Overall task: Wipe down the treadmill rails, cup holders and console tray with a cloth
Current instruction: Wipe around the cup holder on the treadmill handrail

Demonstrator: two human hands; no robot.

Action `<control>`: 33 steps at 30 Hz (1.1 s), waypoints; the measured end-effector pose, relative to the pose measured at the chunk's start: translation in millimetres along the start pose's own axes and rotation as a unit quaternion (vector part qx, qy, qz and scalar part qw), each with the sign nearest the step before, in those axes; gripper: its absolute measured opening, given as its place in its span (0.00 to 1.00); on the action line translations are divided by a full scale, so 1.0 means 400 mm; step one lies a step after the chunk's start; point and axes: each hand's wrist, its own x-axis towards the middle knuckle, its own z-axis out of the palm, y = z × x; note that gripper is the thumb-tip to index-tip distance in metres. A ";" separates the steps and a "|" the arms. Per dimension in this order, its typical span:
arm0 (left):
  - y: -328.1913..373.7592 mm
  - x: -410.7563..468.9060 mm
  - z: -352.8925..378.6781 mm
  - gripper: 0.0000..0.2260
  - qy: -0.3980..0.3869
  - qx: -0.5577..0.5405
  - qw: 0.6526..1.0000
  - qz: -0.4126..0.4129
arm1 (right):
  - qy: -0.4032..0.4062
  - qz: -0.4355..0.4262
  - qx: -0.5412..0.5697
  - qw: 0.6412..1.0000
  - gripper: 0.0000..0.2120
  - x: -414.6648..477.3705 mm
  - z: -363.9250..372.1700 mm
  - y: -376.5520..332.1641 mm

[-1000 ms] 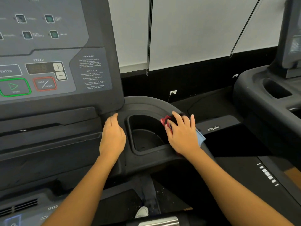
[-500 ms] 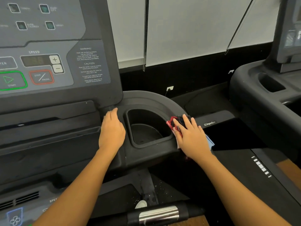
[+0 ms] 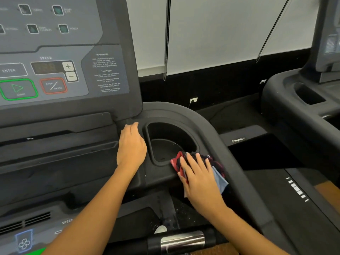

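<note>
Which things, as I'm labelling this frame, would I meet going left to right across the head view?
From the left: green-outlined start button → red-outlined stop/pause button → left hand → black recessed cup holder → right hand → neighbouring treadmill's dark cup holder.

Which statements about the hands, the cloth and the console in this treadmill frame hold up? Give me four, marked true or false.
1. The right hand presses a crumpled red, dark and blue cloth against the near right rim of the black moulded cup holder. True.
2. The left hand grips a spray bottle. False: it rests flat on the black plastic console surround, left of the cup holder, holding nothing.
3. The cloth lies at the bottom of the cup holder. False: it sits on the rim, under the right hand's fingers.
4. The green-outlined start button lies left of the red-outlined stop/pause button. True.
</note>
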 end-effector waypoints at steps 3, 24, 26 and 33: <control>0.003 0.006 -0.007 0.19 0.017 -0.063 0.998 -0.024 | -0.024 -0.080 0.031 0.996 0.24 0.001 0.013 -0.135; -0.008 0.010 -0.032 0.16 0.054 -0.204 0.976 -0.061 | -0.091 0.104 0.481 0.866 0.13 0.248 -0.093 -0.123; -0.007 0.011 -0.030 0.16 0.058 -0.200 0.976 -0.061 | -0.024 0.122 0.446 0.886 0.11 0.280 -0.104 -0.075; -0.006 0.017 -0.026 0.16 0.051 -0.189 0.979 -0.056 | -0.192 0.169 0.459 0.851 0.24 0.338 -0.009 -0.114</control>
